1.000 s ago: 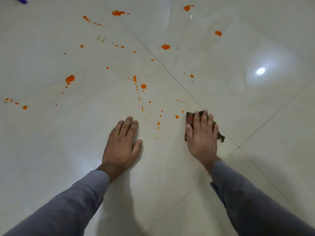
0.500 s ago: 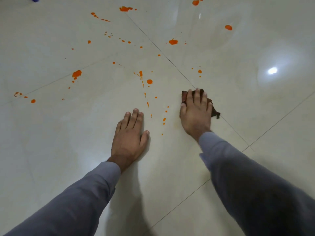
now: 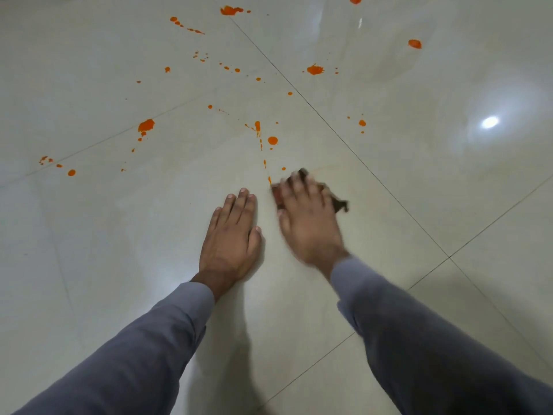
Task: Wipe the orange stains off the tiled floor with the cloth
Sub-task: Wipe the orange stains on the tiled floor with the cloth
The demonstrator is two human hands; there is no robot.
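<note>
**Cloth swept left onto the nearest drips; most of the spill untouched**

Since the earlier frames the right hand [image 3: 311,226] has slid the dark brown crumpled cloth [image 3: 335,199] leftward, away from the diagonal grout line and up beside the left hand [image 3: 232,235]; the small orange drops that lay between the two hands no longer show.

Nearest, the left hand lies flat on the glossy cream tiled floor [image 3: 89,265], fingers straight and close together, thumb out, bracing. Just to its right, the right hand presses the cloth down with fingers spread over it; motion blur hides finer detail. The cloth sits under that palm, on the same large tile, short of the grout line. It is a bunched wad, so its axis is loose: it appears stretched roughly left-right, with a ragged tail poking out toward the grout line.

By my reading, the task is early. Just beyond the fingertips a thin orange streak [image 3: 270,179] remains, then a round orange blob [image 3: 272,140], a larger orange splash [image 3: 146,125] farther left, and scattered orange spots [image 3: 314,69] across the far tiles.
</note>
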